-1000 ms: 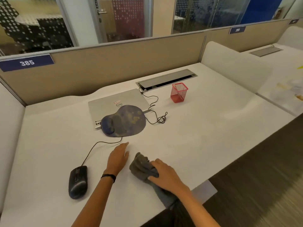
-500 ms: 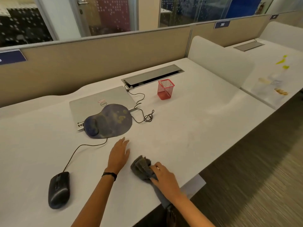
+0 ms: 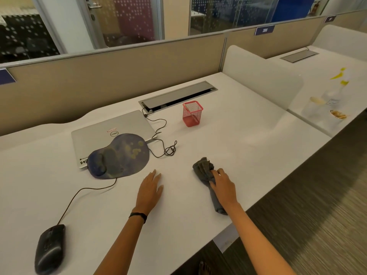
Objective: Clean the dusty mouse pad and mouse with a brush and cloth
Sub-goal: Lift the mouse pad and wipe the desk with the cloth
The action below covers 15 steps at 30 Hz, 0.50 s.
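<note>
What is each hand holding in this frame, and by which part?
The right hand grips the grey cloth around its middle. The left hand lies flat on the desk, holding nothing.

Laptop point(image 3: 119, 126) lid: round Dell logo. Sticker point(image 3: 83, 160) at its near corner: "W", rest hidden. Blue partition plate point(image 3: 265, 30): three blurred digits.

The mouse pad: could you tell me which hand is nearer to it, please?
Left. The left hand lies flat on the desk just in front of the mouse pad, not touching it; the right hand holds the cloth farther right.
</note>
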{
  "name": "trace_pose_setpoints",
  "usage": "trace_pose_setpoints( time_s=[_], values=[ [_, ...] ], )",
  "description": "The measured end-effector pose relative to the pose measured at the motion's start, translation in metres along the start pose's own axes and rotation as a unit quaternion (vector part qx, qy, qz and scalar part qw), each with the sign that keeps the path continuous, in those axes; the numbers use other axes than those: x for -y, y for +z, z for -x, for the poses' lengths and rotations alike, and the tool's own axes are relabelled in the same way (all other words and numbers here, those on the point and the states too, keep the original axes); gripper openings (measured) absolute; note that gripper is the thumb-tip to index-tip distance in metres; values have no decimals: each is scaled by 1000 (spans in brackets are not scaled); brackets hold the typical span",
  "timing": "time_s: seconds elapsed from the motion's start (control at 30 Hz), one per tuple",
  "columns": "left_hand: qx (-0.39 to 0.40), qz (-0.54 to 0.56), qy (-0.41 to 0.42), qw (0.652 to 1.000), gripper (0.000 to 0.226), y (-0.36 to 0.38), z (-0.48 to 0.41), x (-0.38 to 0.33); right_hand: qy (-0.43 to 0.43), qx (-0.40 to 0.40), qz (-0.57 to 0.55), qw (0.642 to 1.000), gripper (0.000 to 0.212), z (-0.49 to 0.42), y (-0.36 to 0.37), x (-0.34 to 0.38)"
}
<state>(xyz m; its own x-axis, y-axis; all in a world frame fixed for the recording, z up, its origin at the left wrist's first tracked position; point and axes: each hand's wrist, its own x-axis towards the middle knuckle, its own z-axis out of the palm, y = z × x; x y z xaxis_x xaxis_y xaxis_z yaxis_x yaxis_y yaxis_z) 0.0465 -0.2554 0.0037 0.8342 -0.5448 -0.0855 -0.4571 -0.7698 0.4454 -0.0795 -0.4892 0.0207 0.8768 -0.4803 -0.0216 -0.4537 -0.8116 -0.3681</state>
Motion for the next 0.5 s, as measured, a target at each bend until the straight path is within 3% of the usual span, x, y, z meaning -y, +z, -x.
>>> trace_pose_setpoints(
  time_s=[0.27,0.5],
  values=[
    [50,-16,40,998,56,7,-33,-36,108,-42,16,993,34,-34,-26,-44],
    [106,-98,10,990,61,3,-54,-48,227,-97,20,969,31,-26,-45,-96]
  ],
)
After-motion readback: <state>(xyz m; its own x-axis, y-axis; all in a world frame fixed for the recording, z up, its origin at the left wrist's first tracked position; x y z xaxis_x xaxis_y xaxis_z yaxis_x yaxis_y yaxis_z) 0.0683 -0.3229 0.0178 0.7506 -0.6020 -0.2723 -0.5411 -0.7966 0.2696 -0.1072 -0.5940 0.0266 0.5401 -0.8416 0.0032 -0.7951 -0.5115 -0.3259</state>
